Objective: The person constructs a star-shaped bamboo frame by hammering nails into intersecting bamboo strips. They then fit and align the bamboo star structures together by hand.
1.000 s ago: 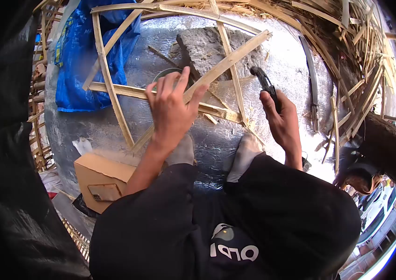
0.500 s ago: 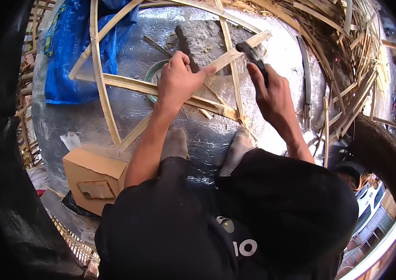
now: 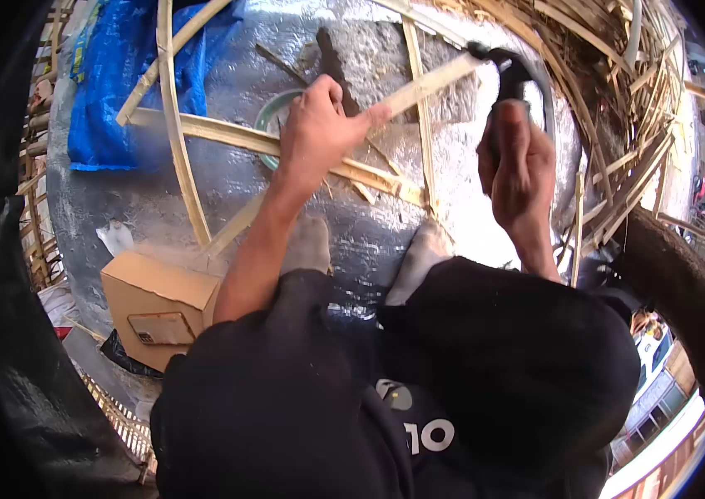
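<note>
My left hand (image 3: 319, 125) is closed round a pale wooden strip (image 3: 431, 81) that slants up to the right. The strip belongs to a frame of crossed strips, one of them a long lower strip (image 3: 223, 132) passing under my left wrist. In my right hand (image 3: 519, 162) is a black hammer (image 3: 512, 71), held upright by its handle, its head by the strip's upper right end. A rough grey stone block (image 3: 385, 62) lies beneath the strips. Behind my left hand, a green-rimmed bowl (image 3: 266, 125) is partly hidden.
A blue sack (image 3: 111, 108) lies at the upper left, a cardboard box (image 3: 153, 287) at the lower left. Split wood strips (image 3: 643, 108) are piled at the upper right, above a dark log (image 3: 677, 266). My feet (image 3: 423, 258) rest on the silvery sheet (image 3: 361, 224).
My left hand has gone from spread fingers to a grip on the strip. The hammer in my right hand has moved up and right, and the view has shifted slightly.
</note>
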Demonstrator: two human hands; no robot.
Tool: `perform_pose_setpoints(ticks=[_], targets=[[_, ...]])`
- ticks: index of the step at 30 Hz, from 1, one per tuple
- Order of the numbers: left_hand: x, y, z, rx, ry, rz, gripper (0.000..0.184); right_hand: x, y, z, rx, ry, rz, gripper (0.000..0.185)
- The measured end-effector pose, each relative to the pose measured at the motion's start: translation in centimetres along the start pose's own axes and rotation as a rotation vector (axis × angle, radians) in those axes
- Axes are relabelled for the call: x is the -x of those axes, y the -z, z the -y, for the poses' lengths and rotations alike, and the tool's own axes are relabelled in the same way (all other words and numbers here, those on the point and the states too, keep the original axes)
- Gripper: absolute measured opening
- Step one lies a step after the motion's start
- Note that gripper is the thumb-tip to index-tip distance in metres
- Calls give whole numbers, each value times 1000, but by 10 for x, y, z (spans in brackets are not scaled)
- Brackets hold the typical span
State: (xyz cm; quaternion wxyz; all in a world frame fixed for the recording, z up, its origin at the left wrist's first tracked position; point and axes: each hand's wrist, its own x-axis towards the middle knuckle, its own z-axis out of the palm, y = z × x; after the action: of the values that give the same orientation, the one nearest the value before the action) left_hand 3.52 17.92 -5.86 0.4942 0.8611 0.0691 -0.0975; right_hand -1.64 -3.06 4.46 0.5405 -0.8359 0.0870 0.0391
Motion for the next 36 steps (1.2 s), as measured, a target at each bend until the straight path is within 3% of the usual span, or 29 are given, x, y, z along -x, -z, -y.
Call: perform_pose_setpoints(ticks=[1,2,3,5,6,7,8,10,11,13,15,17,18,19,21,23,25,26,27,29,30,31,33,34,36], targets=[[9,-4,2,46,34,51,65,0,-6,-2,-204,113,-111,54],[8,-5,3,61,30,49,66,-19,-1,-20,140,190,29,53],[12,-3,3,63,22,43,66,-33,4,-20,521,-401,251,53],[7,-3,5,-21,-64,13,64,-29,19,-3,379,-298,261,53],[6,-9,12,-65,-105,-26,64,-16,11,17,113,-213,111,54],[13,-9,13,-67,-71,-1,64,-11,21,17,-57,-223,160,61],[17,-5,9,-25,18,56,64,-10,8,1,15,-55,104,60],[8,-3,6,-15,33,70,64,-30,0,17,533,-498,321,59],[11,-1,4,-15,19,81,64,-35,4,12,663,-247,334,59],[8,-1,3,30,92,101,65,-30,20,14,319,-265,181,60],[15,-1,4,1,85,99,66,-18,8,2,-150,-8,-20,61],[9,-2,5,35,-15,58,63,-30,0,-12,677,-345,290,64],[12,-2,3,45,-29,45,63,-23,1,-10,639,-170,300,66],[6,-3,-1,58,-37,30,63,-24,7,-4,628,-194,297,67],[10,-1,4,6,-39,34,63,-8,6,5,83,-132,70,63],[17,-2,2,15,-7,59,63,-8,5,-28,168,14,71,62],[11,2,-2,24,24,71,63,-22,3,-35,595,-147,215,62],[9,1,3,-6,-23,49,64,-22,8,-17,544,-177,215,61],[0,3,4,-11,-20,30,64,-15,6,-13,224,-180,118,60],[10,0,3,31,51,74,67,1,11,-40,-152,65,107,59],[9,-1,3,31,22,59,67,-5,0,-28,274,-5,130,60],[10,0,3,37,6,53,67,-18,-3,-38,579,-230,263,57],[7,1,2,12,6,60,66,-11,3,-24,502,-57,189,58],[9,-2,1,4,40,48,65,-1,2,-23,166,-7,105,59],[20,2,2,-19,60,84,65,-2,0,-19,198,-46,168,64]])
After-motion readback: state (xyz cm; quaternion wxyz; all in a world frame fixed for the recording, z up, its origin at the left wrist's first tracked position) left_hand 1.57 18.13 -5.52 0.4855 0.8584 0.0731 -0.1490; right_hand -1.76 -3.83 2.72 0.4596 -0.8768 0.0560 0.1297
